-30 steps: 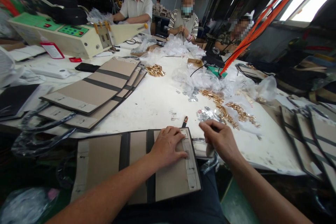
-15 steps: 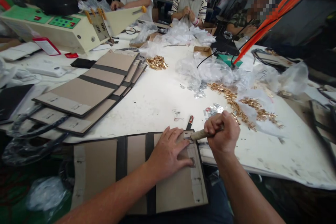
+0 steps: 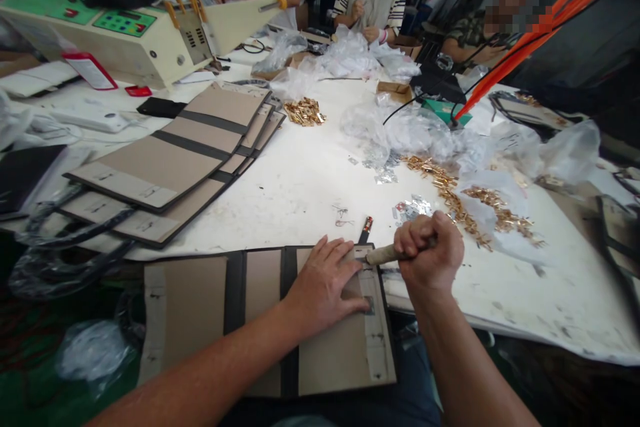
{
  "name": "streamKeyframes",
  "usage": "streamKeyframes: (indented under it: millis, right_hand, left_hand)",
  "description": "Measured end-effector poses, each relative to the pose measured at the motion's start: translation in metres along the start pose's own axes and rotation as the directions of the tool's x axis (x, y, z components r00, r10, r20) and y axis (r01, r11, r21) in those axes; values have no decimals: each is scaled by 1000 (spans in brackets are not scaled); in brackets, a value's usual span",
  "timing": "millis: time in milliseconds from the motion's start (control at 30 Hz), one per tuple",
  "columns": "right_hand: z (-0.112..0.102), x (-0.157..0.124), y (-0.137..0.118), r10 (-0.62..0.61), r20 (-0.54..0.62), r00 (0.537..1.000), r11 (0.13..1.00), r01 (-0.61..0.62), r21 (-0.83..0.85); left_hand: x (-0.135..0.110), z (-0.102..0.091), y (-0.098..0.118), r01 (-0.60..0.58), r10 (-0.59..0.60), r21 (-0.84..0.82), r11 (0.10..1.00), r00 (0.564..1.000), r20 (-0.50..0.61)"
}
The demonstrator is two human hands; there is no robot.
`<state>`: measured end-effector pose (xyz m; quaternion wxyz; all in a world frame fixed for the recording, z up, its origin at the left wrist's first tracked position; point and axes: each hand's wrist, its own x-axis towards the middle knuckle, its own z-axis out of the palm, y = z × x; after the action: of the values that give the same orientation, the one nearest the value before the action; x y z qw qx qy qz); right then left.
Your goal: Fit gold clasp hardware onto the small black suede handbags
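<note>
A tan panel with black stripes (image 3: 200,307) lies across my lap at the table's near edge. My left hand (image 3: 325,283) rests flat on its right part, fingers spread, beside a pale strip with small slots. My right hand (image 3: 430,253) is a fist wrapped round a wooden-handled tool (image 3: 383,254), whose tip points left at the strip's upper end. A small red and black pen-like item (image 3: 366,228) lies on the table just beyond.
A stack of similar panels (image 3: 175,153) lies at the left. Gold metal fittings (image 3: 465,203) and clear plastic bags (image 3: 400,133) cover the right. A cream machine (image 3: 125,40) stands far left. Three people work at the far side.
My right hand closed round the wooden-handled tool and brought its tip to the strip. The view tilted down slightly; my left hand stays flat on the panel.
</note>
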<state>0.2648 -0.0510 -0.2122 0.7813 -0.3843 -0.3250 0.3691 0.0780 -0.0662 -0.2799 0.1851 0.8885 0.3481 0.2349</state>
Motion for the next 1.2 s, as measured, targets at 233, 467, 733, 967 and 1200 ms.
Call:
streamKeyframes:
  millis: [233,467,733,967,1200]
  right_hand:
    - [19,-23,4,-10,322,947,918,137,-373]
    - [27,-21,-13,129,260,957,837,35,-546]
    - [28,-26,-10,42,363,931,871,144,-469]
    - [46,-22,-10,212,463,861,812,109,-573]
    - [74,-28,-4,354,648,674,684,286,-671]
  left_hand:
    - [2,0,3,38,-39,-21,999,999,-16]
    - [-6,-10,8,75,-76,81,994,997,8]
    - [-7,-9,7,79,-82,106,991,996,23]
    - [-11,-4,4,84,-85,87,993,996,7]
    - [-8,3,1,119,-119,13,993,993,-6]
